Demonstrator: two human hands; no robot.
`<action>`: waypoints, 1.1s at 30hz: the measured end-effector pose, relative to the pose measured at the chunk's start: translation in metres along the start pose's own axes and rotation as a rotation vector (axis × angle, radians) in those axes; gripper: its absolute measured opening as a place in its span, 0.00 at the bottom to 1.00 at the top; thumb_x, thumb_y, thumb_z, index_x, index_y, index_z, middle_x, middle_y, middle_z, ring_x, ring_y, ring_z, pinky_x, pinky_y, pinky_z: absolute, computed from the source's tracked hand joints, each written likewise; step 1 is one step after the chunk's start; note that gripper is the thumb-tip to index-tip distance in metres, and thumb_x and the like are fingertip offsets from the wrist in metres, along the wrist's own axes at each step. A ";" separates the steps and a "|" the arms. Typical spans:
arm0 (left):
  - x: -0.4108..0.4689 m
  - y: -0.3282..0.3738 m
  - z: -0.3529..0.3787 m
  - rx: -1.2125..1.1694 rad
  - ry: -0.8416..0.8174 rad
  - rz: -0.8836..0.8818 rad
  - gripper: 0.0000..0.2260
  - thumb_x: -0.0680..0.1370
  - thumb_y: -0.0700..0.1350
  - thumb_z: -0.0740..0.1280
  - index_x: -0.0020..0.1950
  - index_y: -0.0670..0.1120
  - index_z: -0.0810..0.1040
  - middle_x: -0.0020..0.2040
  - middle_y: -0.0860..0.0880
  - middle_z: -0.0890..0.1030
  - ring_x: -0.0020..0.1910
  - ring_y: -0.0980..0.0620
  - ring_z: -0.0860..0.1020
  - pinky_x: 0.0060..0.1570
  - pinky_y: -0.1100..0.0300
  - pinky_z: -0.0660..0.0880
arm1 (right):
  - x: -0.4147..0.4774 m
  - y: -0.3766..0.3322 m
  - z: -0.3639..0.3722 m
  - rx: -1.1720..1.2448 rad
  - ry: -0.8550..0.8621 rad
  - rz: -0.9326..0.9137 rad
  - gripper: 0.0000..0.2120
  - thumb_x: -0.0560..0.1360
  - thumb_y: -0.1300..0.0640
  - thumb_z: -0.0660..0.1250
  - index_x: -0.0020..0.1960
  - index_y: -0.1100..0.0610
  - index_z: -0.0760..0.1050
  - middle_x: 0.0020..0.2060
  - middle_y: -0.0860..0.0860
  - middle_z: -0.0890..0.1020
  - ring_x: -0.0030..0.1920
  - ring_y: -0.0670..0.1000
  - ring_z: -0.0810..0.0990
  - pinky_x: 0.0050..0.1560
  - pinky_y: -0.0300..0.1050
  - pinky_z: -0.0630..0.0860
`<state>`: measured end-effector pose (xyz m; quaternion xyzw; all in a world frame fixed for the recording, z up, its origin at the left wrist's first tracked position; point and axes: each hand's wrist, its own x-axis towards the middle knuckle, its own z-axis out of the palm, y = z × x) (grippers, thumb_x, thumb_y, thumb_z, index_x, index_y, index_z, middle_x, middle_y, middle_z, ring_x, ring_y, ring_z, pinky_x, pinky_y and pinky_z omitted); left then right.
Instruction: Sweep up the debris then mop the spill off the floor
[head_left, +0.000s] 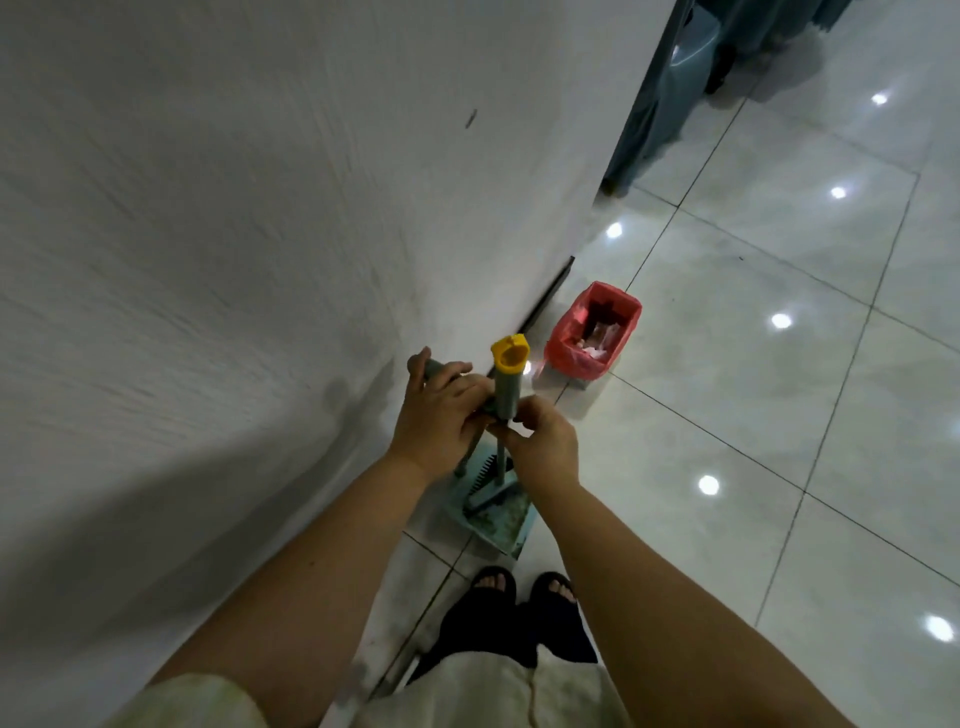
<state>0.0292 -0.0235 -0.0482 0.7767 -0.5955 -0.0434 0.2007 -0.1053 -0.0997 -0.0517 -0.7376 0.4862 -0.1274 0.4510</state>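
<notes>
Glossy tiled floor (727, 415) beside a wall; both hands close together, left hand (436, 415) gripping one upright handle, right hand (540, 441) pinching the broom handle (506, 387) directly above the dustpan (491, 512).

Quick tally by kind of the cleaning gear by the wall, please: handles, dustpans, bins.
Handles: 2, a yellow-capped handle in the right hand and a grey-green handle in the left hand
Dustpan: 1
Red-lined bin: 1
Total: 4
</notes>
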 end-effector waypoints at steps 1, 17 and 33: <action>-0.001 -0.006 0.000 0.007 -0.006 0.007 0.12 0.75 0.48 0.60 0.55 0.52 0.80 0.53 0.56 0.82 0.62 0.47 0.75 0.71 0.43 0.48 | 0.002 -0.001 0.005 -0.001 -0.006 0.008 0.10 0.71 0.53 0.74 0.50 0.54 0.78 0.43 0.44 0.78 0.46 0.45 0.76 0.48 0.39 0.72; -0.017 -0.033 0.027 -0.074 0.014 -0.012 0.21 0.67 0.36 0.77 0.58 0.48 0.79 0.56 0.49 0.82 0.66 0.42 0.73 0.68 0.35 0.53 | 0.007 0.010 0.039 -0.023 -0.114 0.075 0.10 0.71 0.57 0.74 0.46 0.50 0.73 0.44 0.46 0.78 0.40 0.48 0.78 0.36 0.34 0.70; -0.041 -0.019 0.018 -0.060 -0.075 -0.273 0.21 0.74 0.42 0.71 0.67 0.46 0.73 0.72 0.44 0.68 0.73 0.42 0.62 0.70 0.42 0.62 | 0.007 0.026 -0.009 0.014 -0.176 0.027 0.14 0.72 0.61 0.73 0.55 0.51 0.76 0.52 0.47 0.81 0.50 0.47 0.79 0.51 0.44 0.79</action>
